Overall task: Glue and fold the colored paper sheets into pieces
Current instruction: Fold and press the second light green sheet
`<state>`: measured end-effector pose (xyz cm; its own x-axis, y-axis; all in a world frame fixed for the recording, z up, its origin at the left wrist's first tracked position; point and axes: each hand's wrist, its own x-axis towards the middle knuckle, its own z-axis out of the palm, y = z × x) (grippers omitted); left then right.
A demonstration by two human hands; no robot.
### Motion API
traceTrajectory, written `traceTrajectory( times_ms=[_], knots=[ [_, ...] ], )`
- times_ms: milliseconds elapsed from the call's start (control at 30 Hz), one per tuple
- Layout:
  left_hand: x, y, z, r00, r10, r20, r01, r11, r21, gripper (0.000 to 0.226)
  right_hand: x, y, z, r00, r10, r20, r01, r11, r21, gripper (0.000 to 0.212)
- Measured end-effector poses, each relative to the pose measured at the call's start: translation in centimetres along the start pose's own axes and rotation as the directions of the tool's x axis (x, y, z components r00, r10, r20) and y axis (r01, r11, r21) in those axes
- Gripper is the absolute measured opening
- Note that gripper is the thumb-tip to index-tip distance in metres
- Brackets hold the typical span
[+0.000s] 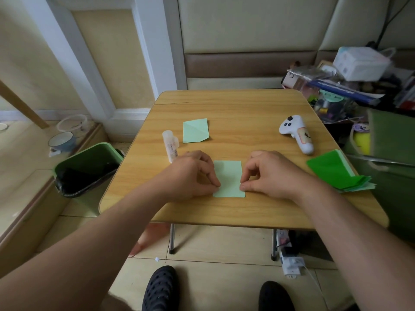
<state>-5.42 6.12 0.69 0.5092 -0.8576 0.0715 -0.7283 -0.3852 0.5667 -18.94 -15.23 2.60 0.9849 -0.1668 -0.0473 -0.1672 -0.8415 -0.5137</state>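
A light green folded paper rectangle [229,179] lies flat near the front of the wooden table [235,108]. My left hand [190,173] pinches its lower left edge and my right hand [267,173] pinches its lower right edge, fingertips pressed on the sheet. Farther back lies another light green folded piece [195,130] with one corner turned in. A glue stick [170,145] lies on its side left of my left hand. A stack of green paper sheets [336,171] hangs over the table's right edge.
A white handheld controller [297,133] lies at the table's right. A green bin with a black liner [86,169] stands on the floor to the left. Cluttered boxes and bags [350,86] crowd the right side. A power strip [289,263] lies under the table.
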Motion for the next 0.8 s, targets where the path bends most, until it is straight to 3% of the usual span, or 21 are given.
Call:
traceTrajectory(
  times_ms=[267, 400, 533, 633, 800],
  knots=[
    [-0.6, 0.1, 0.1, 0.998, 0.035, 0.043, -0.037, 0.999, 0.034, 0.019, -1.2, -0.3, 0.0, 0.997, -0.028, 0.065, 0.028, 1.000, 0.005, 0.016],
    [-0.1, 1.2, 0.2, 0.995, -0.082, -0.049, 0.071, 0.979, -0.190, 0.015, -0.8, -0.3, 0.1, 0.997, -0.019, -0.068, 0.026, 0.995, 0.099, 0.016],
    [0.5, 2.2, 1.7, 0.972, -0.044, -0.230, 0.042, 0.999, -0.012, 0.014, 0.0, -0.3, 0.9, 0.982, -0.037, -0.183, 0.051, 0.996, 0.071, 0.016],
    [0.5, 2.3, 2.5, 0.980, 0.027, -0.198, -0.006, 0.994, 0.108, 0.016, 0.2, -0.1, 1.5, 0.990, -0.046, -0.135, 0.046, 0.999, -0.001, 0.018],
    [0.5, 1.8, 1.8, 0.993, 0.082, -0.087, -0.071, 0.990, 0.118, 0.019, 0.0, 0.1, 1.4, 0.997, -0.064, -0.043, 0.064, 0.998, -0.002, 0.023]
  ],
)
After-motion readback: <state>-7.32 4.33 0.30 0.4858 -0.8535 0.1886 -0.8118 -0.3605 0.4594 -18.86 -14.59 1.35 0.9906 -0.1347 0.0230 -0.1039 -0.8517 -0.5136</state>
